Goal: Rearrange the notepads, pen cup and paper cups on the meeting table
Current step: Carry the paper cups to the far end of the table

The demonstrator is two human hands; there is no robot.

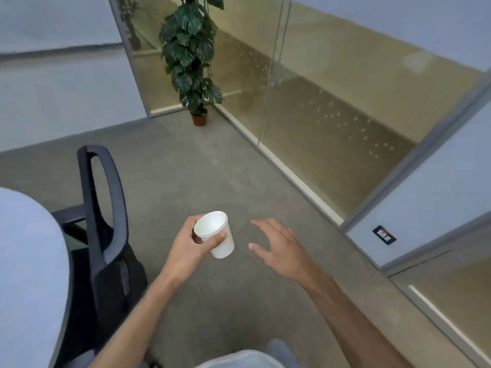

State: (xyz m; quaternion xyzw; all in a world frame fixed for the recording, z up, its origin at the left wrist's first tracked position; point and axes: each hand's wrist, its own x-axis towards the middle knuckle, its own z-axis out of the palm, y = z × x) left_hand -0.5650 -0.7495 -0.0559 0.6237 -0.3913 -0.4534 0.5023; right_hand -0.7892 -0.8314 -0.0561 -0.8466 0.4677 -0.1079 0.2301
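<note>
Tabletop (24, 261) shows only as a pale curved slab at the left edge; its rounded rim runs down toward the bottom left. No notepads or pen cup in sight on the part that shows

Open carpet floor (202, 166) fills the middle of the view, wide and bare from the person's feet out to the far corner. Glass partition (332, 107) bounds it on the right, its base rail running diagonally; a pale wall closes the left far side

Paper cup (216, 233), white, is off the tabletop, held in mid-air over the carpet, tilted with the mouth toward the camera. Inside looks white; contents cannot be told. Left hand (192, 244) grips it, fingers wrapped round the side, thumb just under the rim

Right hand (276, 248) hangs just beside the cup, apart from it, fingers spread and holding nothing

Dark office chair (106, 229) stands pushed against the tabletop edge, its back between the person and the tabletop, close to the left forearm

Potted plant (192, 57), tall, sits in the far corner against the glass, well apart from the hands. A small wall socket (384, 234) sits low on the right panel
</note>
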